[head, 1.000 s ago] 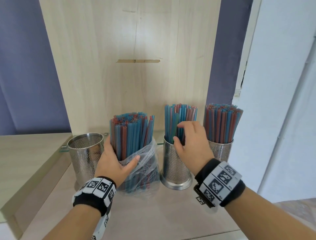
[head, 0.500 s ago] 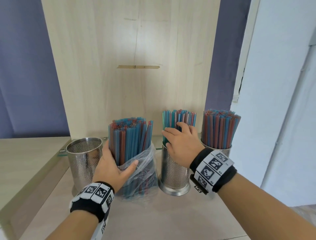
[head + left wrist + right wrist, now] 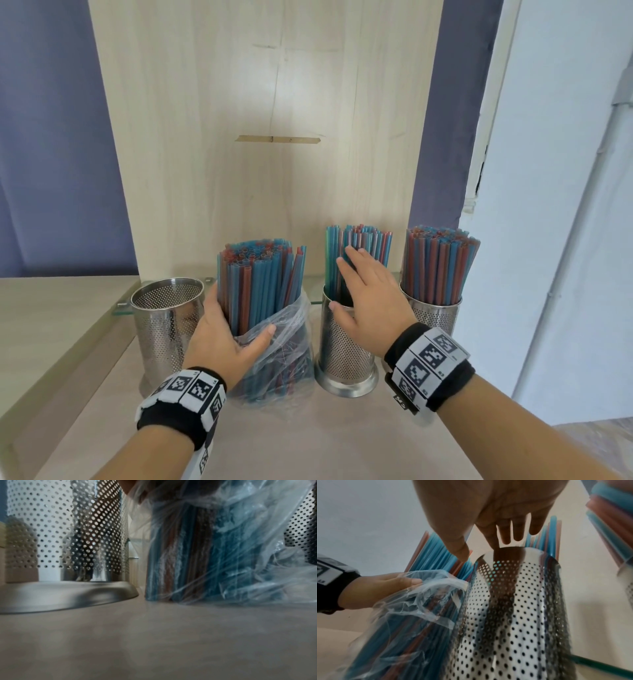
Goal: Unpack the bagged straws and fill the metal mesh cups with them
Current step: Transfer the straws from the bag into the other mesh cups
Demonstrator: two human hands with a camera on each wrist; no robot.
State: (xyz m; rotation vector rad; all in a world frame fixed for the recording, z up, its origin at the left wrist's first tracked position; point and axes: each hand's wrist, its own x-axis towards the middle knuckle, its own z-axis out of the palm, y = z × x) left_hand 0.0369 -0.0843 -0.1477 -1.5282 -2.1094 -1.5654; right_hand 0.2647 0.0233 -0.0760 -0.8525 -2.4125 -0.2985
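A pale wooden table (image 3: 342, 445) runs up to a tall wooden panel (image 3: 274, 102), with purple wall on both sides of it and a white wall at the right. Three metal mesh cups stand in a row on the table. The left cup (image 3: 168, 318) holds no straws. The middle cup (image 3: 346, 356) is partly filled with blue and red straws (image 3: 376, 246) that stand at its far side. The right cup (image 3: 435, 313) is packed full with its own straws (image 3: 440, 263).

Between the left and middle cups stands a clear plastic bag (image 3: 291, 346), crumpled down around a thick upright bundle of blue and red straws (image 3: 257, 284) (the bundle's lower half is still inside the plastic). The left hand (image 3: 222, 339) grasps this bundle from the left, thumb across the near side pressing on the bag, fingers wrapped behind.

The right hand (image 3: 373, 301) is released, fingers straight and slightly spread, above the near rim of the middle cup; its fingertips (image 3: 352, 255) lie against the straws in that cup, holding nothing

Both wrists wear black bands with square black-and-white markers
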